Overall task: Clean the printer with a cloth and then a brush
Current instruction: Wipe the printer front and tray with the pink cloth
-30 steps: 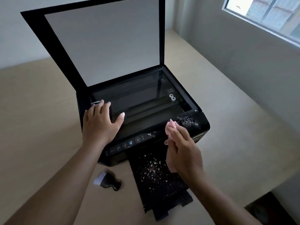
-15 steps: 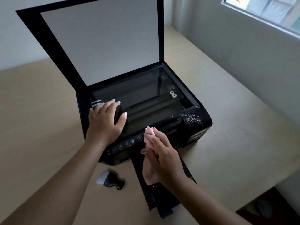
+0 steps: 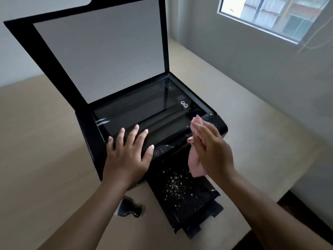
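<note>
A black printer (image 3: 90,130) stands on the table with its scanner lid (image 3: 100,47) raised and the glass (image 3: 144,109) bare. My left hand (image 3: 128,154) lies flat, fingers spread, on the printer's front left corner beside the control panel. My right hand (image 3: 209,147) holds a pink cloth (image 3: 195,166) against the printer's front right corner, covering it. Pale crumbs lie scattered on the pulled-out black output tray (image 3: 182,192). A small black brush (image 3: 128,207) with white bristles lies on the table left of the tray.
The beige table (image 3: 252,141) spreads out on every side of the printer. A grey wall with a window (image 3: 270,15) runs along the right. The table's near right corner drops to a dark floor (image 3: 306,210).
My right hand with the cloth swept left along the front edge, then came back to the right corner, where the earlier crumbs are now hidden. My left hand slid slightly toward the front.
</note>
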